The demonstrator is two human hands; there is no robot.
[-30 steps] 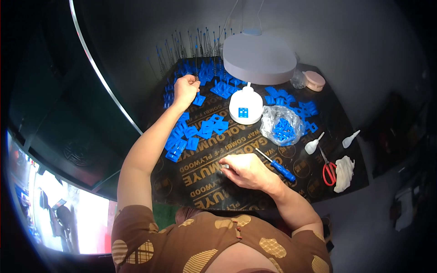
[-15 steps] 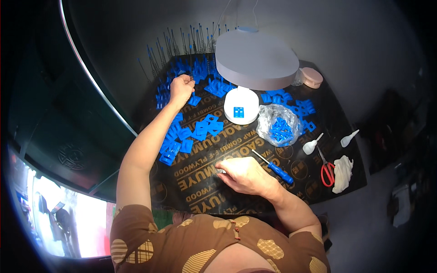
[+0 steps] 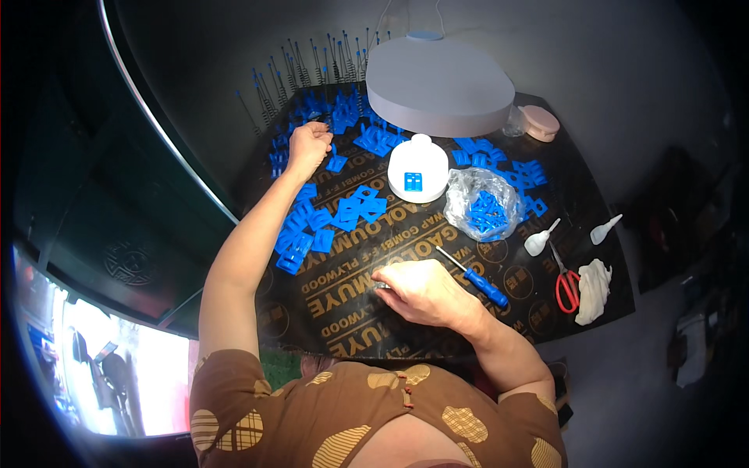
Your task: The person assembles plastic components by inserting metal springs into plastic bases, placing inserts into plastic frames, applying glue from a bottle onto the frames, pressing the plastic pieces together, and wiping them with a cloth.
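Observation:
My left hand (image 3: 310,148) reaches to the far left of the black board, thumb and fingers pinched together. A thin dark coiled wire with a blue tip rises at its fingertips, and a small blue plastic base (image 3: 336,163) sits just below them. The wire appears to belong to that base. My right hand (image 3: 427,292) is above the near middle of the board with its fingers curled closed. Something small and shiny shows at its fingertips, too little of it to name. A blue-handled screwdriver (image 3: 485,287) lies just right of this hand.
Blue bases with upright spring wires crowd the far left; loose blue plates (image 3: 295,253) lie nearer. A white lamp stand (image 3: 417,152) carries a wide grey shade (image 3: 441,86). Rightward are a plastic bag (image 3: 460,210) of blue parts, two white squeeze bulbs, red scissors (image 3: 567,292) and a crumpled white cloth (image 3: 594,292).
The whole view has shifted slightly. My left hand keeps its pinch beside the blue base, and my right hand stays closed in about the same place.

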